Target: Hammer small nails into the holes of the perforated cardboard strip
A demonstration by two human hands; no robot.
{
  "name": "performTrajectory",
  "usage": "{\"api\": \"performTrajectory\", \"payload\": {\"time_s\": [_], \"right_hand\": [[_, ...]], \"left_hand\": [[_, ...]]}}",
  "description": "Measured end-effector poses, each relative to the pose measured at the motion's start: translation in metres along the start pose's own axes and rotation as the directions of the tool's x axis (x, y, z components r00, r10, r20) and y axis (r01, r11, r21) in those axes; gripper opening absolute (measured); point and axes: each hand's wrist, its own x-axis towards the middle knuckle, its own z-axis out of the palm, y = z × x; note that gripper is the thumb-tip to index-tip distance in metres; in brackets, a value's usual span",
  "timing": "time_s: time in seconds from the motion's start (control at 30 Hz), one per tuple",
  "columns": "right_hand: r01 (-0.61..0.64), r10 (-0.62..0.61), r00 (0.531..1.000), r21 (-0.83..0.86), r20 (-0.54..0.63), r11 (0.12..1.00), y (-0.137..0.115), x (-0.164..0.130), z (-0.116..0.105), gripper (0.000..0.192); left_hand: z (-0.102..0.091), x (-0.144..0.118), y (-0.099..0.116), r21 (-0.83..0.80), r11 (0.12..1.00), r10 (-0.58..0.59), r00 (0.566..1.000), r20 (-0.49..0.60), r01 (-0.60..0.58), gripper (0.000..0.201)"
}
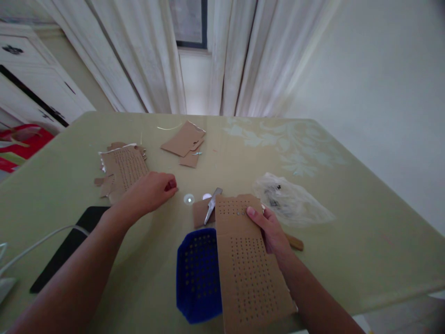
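Fingers (255,214) of the right hand (273,232) pinch the right edge of a long perforated cardboard strip (248,264), thumb on top near its upper end, holding it flat and slightly raised over the near part of the worktop (347,232). The strip covers the right side of a blue perforated tray (196,278), which lies at the near edge. The left hand (151,190) reaches out to the left of centre with its fingers curled in on themselves; they may hold something small and reddish at the tips, but I cannot tell what, or whether anything is truly gripped.

Just beyond that hand a small round shiny piece (188,199) lies on the glass, with a second pale one just beside it. A metal tool (212,204) (pointed, perhaps tweezers or a blade) rests across a small cardboard scrap (200,212) touching the top of the strip.

As for progress, I judge the work partway through: another punched sheet (125,169) with torn edges lies well to the left among scraps, and plain cardboard pieces (184,141) lie further back, so some cardboard looks dealt with already. The held strip shows rows of holes over most of its length. A crumpled clear plastic bag (288,202) lies to the right, a dark flat slab (66,248) near left.
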Motion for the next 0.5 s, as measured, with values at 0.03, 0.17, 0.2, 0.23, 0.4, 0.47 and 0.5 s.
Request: {"api": "performTrajectory", "payload": {"time_s": [0.03,0.17,0.2,0.23,0.4,0.47,0.5], "right_hand": [[0.001,-0.001,1.000,0.002,0.012,1.000,0.000,-0.002,0.002,0.056],[0.017,-0.020,0.996,0.040,0.083,0.999,-0.003,-0.012,0.009,0.052],[0.018,-0.023,0.994,0.044,0.108,0.999,-0.004,-0.014,0.010,0.052],[0.020,-0.026,0.991,0.046,0.134,0.999,-0.005,-0.016,0.011,0.052],[0.028,-0.049,0.975,0.099,0.215,0.995,-0.006,-0.020,0.011,0.051],[0.024,-0.052,0.971,0.122,0.234,0.992,-0.006,-0.020,0.010,0.050],[0.022,-0.052,0.970,0.127,0.239,0.992,-0.005,-0.020,0.010,0.050]], "left_hand": [[-0.003,-0.003,0.009,-0.051,0.998,0.046,0.998,-0.039,-0.048,0.024],[-0.009,-0.025,0.057,-0.384,0.798,0.372,0.881,-0.292,-0.464,0.020],[-0.008,-0.031,0.068,-0.420,0.724,0.453,0.837,-0.309,-0.547,0.015],[-0.006,-0.036,0.077,-0.444,0.659,0.520,0.794,-0.315,-0.607,0.012],[0.007,-0.045,0.098,-0.415,0.527,0.574,0.670,-0.471,-0.742,0.014],[0.011,-0.042,0.098,-0.376,0.522,0.587,0.642,-0.493,-0.766,0.015],[0.013,-0.041,0.097,-0.361,0.519,0.600,0.631,-0.491,-0.775,0.015]]}}
